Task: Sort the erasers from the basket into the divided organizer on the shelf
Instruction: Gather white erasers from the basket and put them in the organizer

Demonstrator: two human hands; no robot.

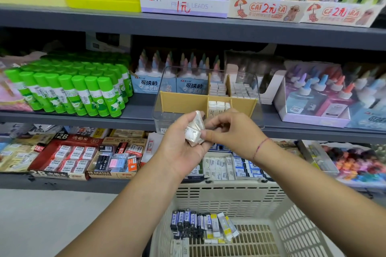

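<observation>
**Erasers held at the organizer**

A few white erasers (194,129) lie cupped in the left hand (179,150), its fingers curled round them, just in front of the organizer (183,102) on the shelf (135,110). The right hand (229,133) pinches the stack (which eraser is unclear). Others lie in the basket (229,196) below.

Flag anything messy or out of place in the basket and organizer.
Nothing spilled or damaged. The erasers in the basket lie in a jumbled heap, several tilted against each other, unlike the upright rows in the organizer.
</observation>
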